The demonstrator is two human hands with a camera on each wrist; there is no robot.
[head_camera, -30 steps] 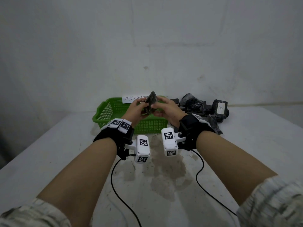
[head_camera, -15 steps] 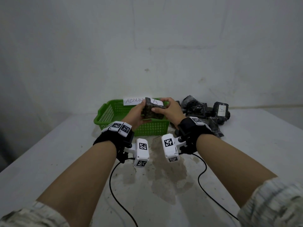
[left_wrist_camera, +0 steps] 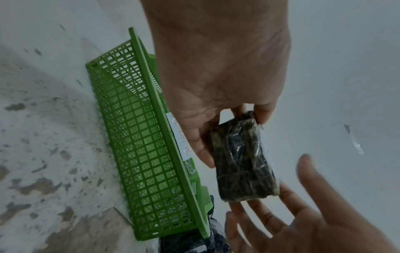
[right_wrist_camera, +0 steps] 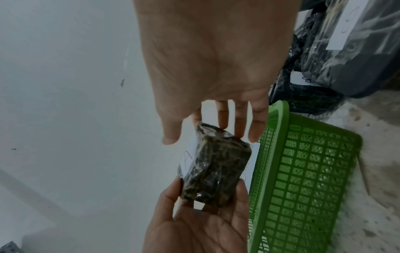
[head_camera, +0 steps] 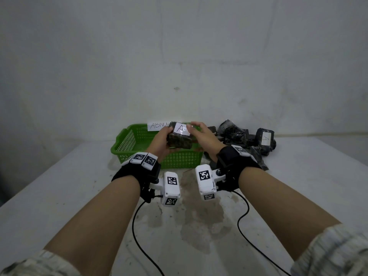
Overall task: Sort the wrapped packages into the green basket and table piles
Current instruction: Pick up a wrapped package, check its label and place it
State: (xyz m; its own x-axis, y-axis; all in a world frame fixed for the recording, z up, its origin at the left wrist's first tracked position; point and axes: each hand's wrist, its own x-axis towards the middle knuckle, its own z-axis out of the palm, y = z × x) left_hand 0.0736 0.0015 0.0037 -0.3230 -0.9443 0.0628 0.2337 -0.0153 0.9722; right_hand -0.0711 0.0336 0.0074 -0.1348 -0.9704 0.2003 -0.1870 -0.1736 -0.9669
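A dark wrapped package (head_camera: pixel 180 139) with a white label marked "A" is held in the air above the green basket (head_camera: pixel 123 140). My left hand (head_camera: pixel 161 139) grips its left end between thumb and fingers (left_wrist_camera: pixel 263 114). My right hand (head_camera: pixel 200 133) is at its right end with fingers (right_wrist_camera: pixel 240 125) straight, the tips touching or just off the wrap. The same package (right_wrist_camera: pixel 214 171) shows its label side in the right wrist view. I cannot see into the basket past the hands.
A pile of dark wrapped packages (head_camera: pixel 235 134) lies right of the basket against the wall, one (head_camera: pixel 264 138) with a white "A" label. A white paper sign (head_camera: pixel 158 125) stands at the basket's back rim. Black cables (head_camera: pixel 139 236) trail over the stained table.
The package has been turned from edge-up so its "A" label faces me. The right hand's fingers have straightened and loosened from the package.
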